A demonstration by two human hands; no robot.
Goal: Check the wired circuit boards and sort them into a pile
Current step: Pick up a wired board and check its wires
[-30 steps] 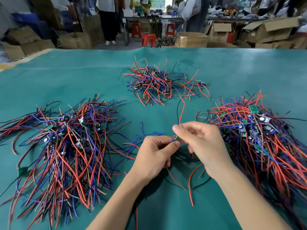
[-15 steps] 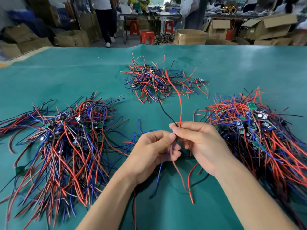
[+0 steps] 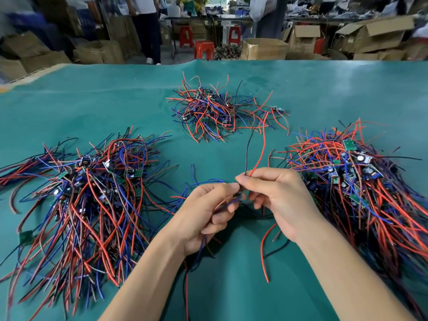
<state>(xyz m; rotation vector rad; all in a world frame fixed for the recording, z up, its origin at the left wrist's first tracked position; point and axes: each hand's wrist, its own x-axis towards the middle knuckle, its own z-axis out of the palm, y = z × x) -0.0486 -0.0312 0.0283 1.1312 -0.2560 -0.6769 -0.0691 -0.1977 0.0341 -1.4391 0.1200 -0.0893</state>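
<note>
Head view, one frame, itemised as we find it.

1. Table (image 3: 92, 100): covered in a teal sheet, bearing three heaps of wired boards.

2. Left pile (image 3: 92, 193): the broadest heap, red, blue and black leads fanning toward the near left edge, small green boards showing in its upper part.

3. Far pile (image 3: 213, 112): the smallest, lying toward the table's far side, near the centre line.

4. Right pile (image 3: 361, 181): dense, with several green boards and capacitors visible on top; it lies just beside the right wrist.

5. Left hand (image 3: 208, 212): fingers curled, thumb and forefinger pinching blue leads that trail down past the palm and out to the left.

6. Right hand (image 3: 280, 198): fingers curled, thumb and forefinger nipping a red wire (image 3: 261, 144) and a black wire (image 3: 247, 154) that rise from the fingertips toward the far pile.

7. Held circuit board (image 3: 239, 193): a small dark piece between the two hands' fingertips, above the table and between the left and right piles; we cannot make out its details.

8. Loose red lead (image 3: 264, 251): curving on the sheet below the right wrist.

9. Background: cardboard boxes (image 3: 264, 48), red stools (image 3: 203, 49), and a standing person's legs (image 3: 150, 31) beyond the table's far edge.
</note>
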